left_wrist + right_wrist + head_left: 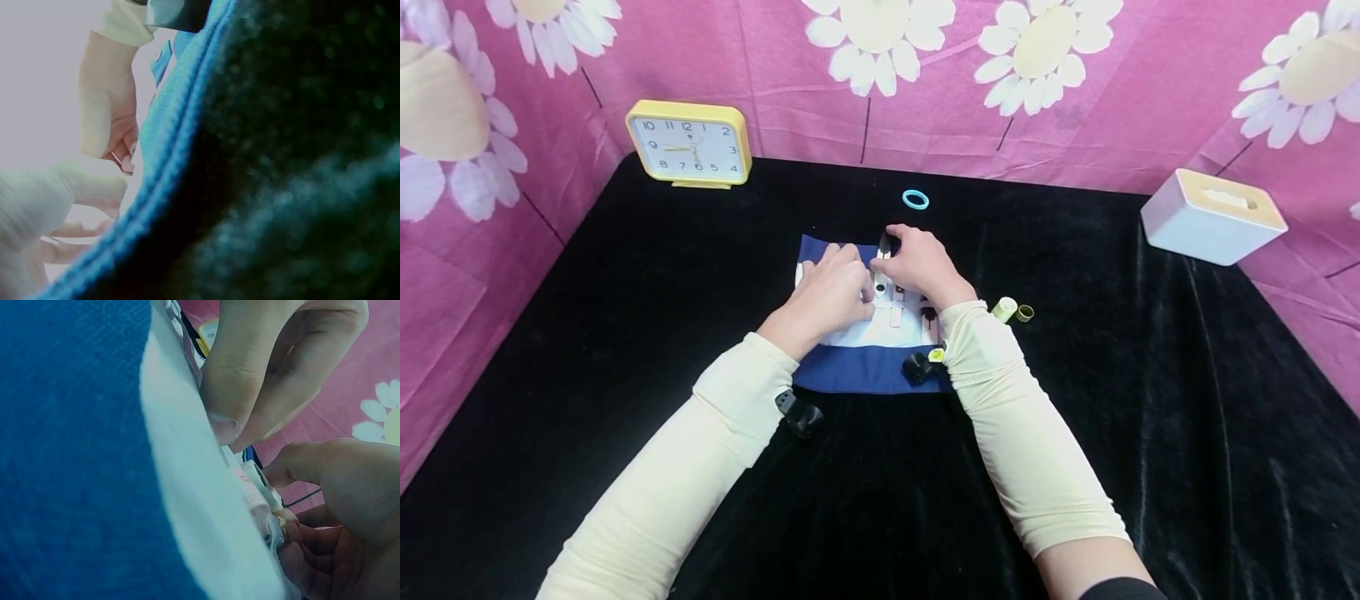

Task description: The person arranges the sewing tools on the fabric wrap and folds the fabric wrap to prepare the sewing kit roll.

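Note:
A blue and white cloth kit lies spread on the black-covered table, with several small items along its white inside. My right hand is at its far edge, thumb and forefinger pinching a slim black-and-white tool whose exact kind I cannot make out. Beside it my left hand rests on the white cloth, fingers bent downward; whether they pinch anything is hidden. In the right wrist view, a white piece with a dark dot stands by the right fingers.
Beyond the kit lies a light-blue ring. A pale yellow-green spool and a small olive ring sit right of the right forearm. At the back stand a yellow clock and a white tissue box.

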Demonstrator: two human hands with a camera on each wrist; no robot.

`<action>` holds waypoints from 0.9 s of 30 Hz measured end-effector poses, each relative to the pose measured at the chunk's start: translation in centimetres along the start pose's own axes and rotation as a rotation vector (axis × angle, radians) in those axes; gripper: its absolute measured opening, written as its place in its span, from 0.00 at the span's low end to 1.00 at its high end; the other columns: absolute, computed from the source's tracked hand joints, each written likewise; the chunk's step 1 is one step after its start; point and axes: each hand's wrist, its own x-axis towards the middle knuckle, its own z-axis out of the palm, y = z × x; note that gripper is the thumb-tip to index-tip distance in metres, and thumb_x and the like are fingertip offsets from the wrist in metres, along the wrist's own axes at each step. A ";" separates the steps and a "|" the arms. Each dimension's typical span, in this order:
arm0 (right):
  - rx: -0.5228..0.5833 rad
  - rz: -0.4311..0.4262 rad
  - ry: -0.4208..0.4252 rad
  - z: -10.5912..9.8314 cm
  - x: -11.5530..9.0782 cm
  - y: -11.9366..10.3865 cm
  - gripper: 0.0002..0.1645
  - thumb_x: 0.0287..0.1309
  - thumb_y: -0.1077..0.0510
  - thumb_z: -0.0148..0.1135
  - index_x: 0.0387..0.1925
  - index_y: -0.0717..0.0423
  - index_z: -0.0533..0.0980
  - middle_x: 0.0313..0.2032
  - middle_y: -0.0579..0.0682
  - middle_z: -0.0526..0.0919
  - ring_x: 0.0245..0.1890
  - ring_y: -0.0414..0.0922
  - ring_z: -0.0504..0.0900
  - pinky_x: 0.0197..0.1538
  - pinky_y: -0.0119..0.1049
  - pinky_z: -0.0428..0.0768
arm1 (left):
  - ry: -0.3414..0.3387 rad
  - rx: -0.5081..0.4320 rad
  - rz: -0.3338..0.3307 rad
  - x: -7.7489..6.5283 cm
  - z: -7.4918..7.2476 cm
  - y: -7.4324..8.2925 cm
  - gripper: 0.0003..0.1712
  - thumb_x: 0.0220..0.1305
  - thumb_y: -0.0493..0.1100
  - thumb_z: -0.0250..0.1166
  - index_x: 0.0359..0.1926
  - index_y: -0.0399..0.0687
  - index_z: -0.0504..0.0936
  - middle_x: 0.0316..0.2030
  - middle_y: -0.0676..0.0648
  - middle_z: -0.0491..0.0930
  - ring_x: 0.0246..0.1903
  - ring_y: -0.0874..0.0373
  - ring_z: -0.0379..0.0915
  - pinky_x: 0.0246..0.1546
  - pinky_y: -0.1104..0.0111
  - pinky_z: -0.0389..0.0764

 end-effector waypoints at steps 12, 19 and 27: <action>0.021 -0.038 0.001 -0.1 -0.2 0.2 0.42 0.57 0.46 0.68 0.71 0.56 0.68 0.60 0.57 0.81 0.49 0.51 0.78 0.58 0.46 0.77 | -0.007 -0.008 0.011 -0.2 0.1 0.0 0.07 0.61 0.41 0.66 0.34 0.46 0.90 0.46 0.44 0.74 0.55 0.47 0.64 0.57 0.39 0.69; 0.005 -0.038 -0.038 -0.3 -0.2 -0.1 0.42 0.60 0.47 0.67 0.72 0.56 0.65 0.61 0.58 0.79 0.48 0.51 0.77 0.58 0.45 0.77 | -0.010 -0.007 0.003 -0.1 0.0 -0.1 0.07 0.62 0.43 0.66 0.35 0.47 0.89 0.46 0.44 0.74 0.53 0.48 0.64 0.55 0.42 0.70; -0.033 -0.045 -0.070 -0.6 -0.2 -0.3 0.41 0.61 0.49 0.66 0.72 0.58 0.65 0.57 0.58 0.82 0.48 0.50 0.78 0.58 0.45 0.77 | -0.006 -0.013 -0.007 0.0 0.1 0.0 0.07 0.63 0.44 0.67 0.36 0.48 0.88 0.47 0.44 0.74 0.53 0.47 0.64 0.54 0.43 0.71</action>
